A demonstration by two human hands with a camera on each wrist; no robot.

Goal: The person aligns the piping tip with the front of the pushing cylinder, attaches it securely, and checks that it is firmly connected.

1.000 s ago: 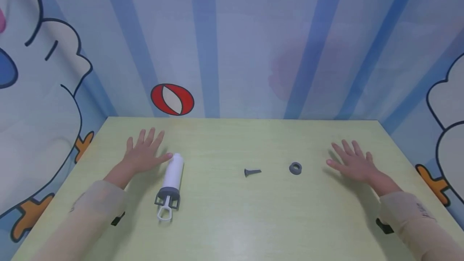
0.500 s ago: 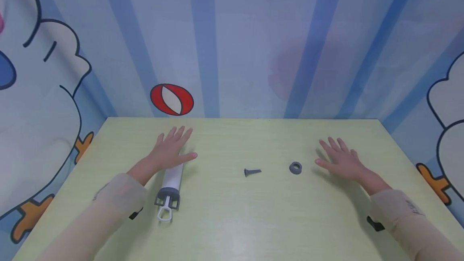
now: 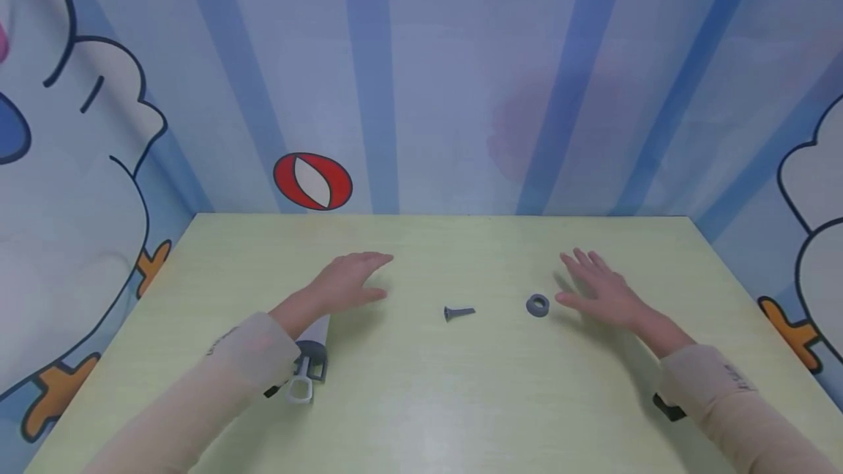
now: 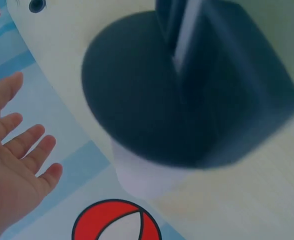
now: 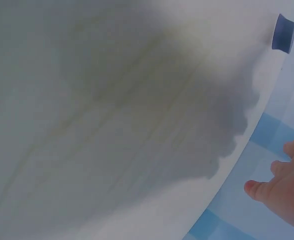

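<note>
My left hand (image 3: 342,284) hovers over the table with fingers extended and holds nothing. Below its wrist lies a white tube with a grey collar and a pale ring-shaped pull handle, like a large syringe (image 3: 312,346); the hand and sleeve hide its upper part. That grey collar (image 4: 137,90) looms large in the left wrist view. Right of the left hand lies a small grey flared nozzle (image 3: 459,312). My right hand (image 3: 602,291), fingers spread and holding nothing, is just right of a grey ring (image 3: 537,305), apart from it. The same ring (image 5: 284,34) shows in the right wrist view.
The pale yellow table (image 3: 421,401) ends at a back edge against a blue striped backdrop (image 3: 448,79). Printed cartoon figures stand on both sides, and a red and white oval (image 3: 313,181) is printed behind the table.
My left hand has moved right across the syringe-like tube and turned onto its side. My right hand has drifted left toward the grey ring. The objects on the table stay put.
</note>
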